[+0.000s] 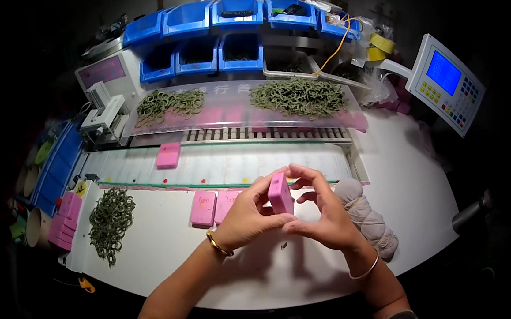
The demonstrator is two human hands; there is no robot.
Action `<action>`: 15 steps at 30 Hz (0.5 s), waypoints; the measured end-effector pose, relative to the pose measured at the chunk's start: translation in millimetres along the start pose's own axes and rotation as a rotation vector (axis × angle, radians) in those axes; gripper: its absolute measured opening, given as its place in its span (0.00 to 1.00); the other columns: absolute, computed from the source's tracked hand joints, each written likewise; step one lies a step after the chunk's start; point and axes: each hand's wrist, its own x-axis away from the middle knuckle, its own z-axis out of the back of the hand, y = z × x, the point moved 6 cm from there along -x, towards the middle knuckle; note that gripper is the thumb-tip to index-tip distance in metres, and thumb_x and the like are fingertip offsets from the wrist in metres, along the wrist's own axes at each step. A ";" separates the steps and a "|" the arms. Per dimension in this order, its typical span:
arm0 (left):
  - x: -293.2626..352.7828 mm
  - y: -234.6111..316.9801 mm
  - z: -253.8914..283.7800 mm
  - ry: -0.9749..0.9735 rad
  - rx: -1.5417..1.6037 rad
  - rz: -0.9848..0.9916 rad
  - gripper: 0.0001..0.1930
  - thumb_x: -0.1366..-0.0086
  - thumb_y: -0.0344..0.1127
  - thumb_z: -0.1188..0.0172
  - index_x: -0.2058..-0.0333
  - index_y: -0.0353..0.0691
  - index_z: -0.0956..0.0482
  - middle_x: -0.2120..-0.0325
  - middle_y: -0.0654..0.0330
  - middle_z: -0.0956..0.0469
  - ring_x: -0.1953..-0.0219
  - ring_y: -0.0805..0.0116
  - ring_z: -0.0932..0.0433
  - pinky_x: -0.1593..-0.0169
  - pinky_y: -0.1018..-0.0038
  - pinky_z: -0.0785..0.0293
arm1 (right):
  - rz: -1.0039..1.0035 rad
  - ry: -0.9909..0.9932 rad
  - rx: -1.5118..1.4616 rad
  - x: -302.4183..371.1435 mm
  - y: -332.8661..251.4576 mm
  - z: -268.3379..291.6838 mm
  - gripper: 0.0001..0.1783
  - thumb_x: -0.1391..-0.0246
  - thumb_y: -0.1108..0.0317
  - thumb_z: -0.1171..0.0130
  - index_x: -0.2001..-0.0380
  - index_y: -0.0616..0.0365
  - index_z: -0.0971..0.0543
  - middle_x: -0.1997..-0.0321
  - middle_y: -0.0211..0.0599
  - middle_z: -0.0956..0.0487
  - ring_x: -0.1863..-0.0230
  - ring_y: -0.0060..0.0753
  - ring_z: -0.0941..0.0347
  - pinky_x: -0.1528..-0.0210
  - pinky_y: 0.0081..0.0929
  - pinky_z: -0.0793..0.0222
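Observation:
Above the white table, my left hand grips a pink rectangular block, tilted on its edge with a small notch or hole near its top. My right hand curves around the block's other side, index finger at its upper end and thumb near the lower end; the exact contact is partly hidden. Two more pink blocks, one at the left and another beside it, lie just beyond my left wrist, the second partly covered by the hand. A tiny dark piece lies on the table below my hands.
A heap of green ring-shaped parts lies at left, near stacked pink blocks. Behind runs a conveyor belt carrying a pink block. Blue bins stand beyond. At right are a wrapped cloth bundle and a control panel.

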 end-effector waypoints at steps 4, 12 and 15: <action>2.4 8.5 -5.4 0.035 -0.332 -0.228 0.44 0.48 0.25 0.30 0.34 0.41 0.44 0.55 0.63 0.40 0.52 0.72 0.31 0.48 0.76 0.26 | 0.087 0.012 0.287 -7.9 -8.4 -5.1 0.34 0.60 0.60 0.27 0.50 0.60 0.31 0.54 0.39 0.27 0.54 0.36 0.30 0.55 0.30 0.33; 4.8 6.9 4.3 -0.105 -0.337 -0.181 0.46 0.49 0.27 0.28 0.34 0.35 0.46 0.45 0.57 0.33 0.43 0.69 0.31 0.40 0.71 0.34 | 0.101 -0.131 -0.033 -7.7 4.6 -3.1 0.27 0.50 0.69 0.34 0.46 0.63 0.28 0.47 0.42 0.27 0.50 0.32 0.28 0.48 0.28 0.30; 6.7 -0.1 1.0 0.067 0.287 0.008 0.42 0.50 0.21 0.31 0.37 0.37 0.44 0.49 0.59 0.30 0.48 0.69 0.28 0.46 0.71 0.27 | -0.087 -0.047 -0.398 -6.2 12.8 -3.4 0.25 0.41 0.71 0.42 0.41 0.66 0.33 0.42 0.41 0.31 0.41 0.31 0.33 0.39 0.28 0.36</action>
